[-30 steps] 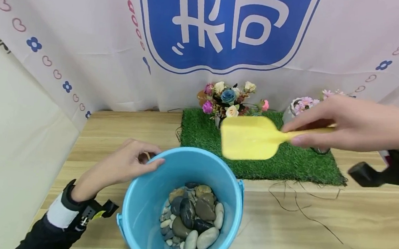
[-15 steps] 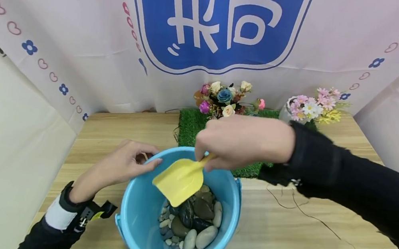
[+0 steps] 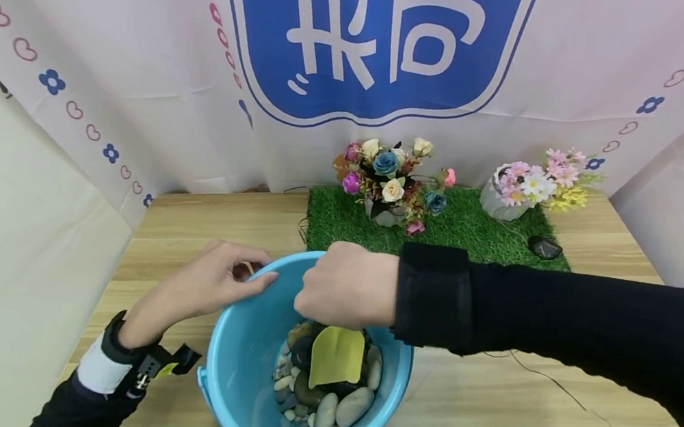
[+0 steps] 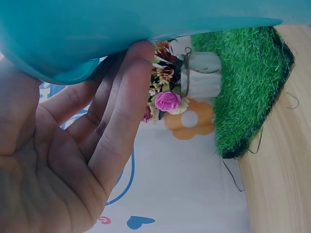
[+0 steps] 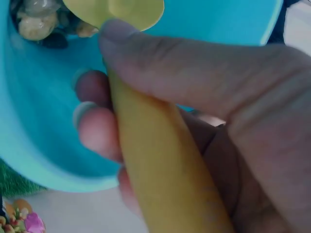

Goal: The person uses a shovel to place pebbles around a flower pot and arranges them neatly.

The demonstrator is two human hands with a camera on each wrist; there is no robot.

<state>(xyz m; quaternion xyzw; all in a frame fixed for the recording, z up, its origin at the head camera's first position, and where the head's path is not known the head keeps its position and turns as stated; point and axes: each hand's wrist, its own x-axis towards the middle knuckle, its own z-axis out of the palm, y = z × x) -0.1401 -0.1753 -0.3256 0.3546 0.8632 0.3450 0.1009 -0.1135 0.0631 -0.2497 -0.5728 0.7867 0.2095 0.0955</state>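
Reaching down into the blue bucket (image 3: pixel 251 349), the yellow shovel (image 3: pixel 337 359) hides some of the stones (image 3: pixel 354 408) from the head camera; the right hand (image 3: pixel 347 286) grips the shovel's handle. The left hand (image 3: pixel 213 278) pinches the bucket's rim. Behind, potted roses (image 3: pixel 392 190) and daisies (image 3: pixel 536 185) stand on a green mat (image 3: pixel 464 225).

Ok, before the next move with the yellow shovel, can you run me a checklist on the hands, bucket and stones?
1. Left hand steadying bucket: ok, thumb and fingers at the rim.
2. Right hand gripping shovel handle: ok, thumb and fingers round it.
3. Blade over the stones: ok in the head view.
4. Blade touching stones: cannot tell.
5. Stones loaded on blade: not ok, none on its visible face.
6. Flowerpots apart from bucket: ok, they stand behind it.
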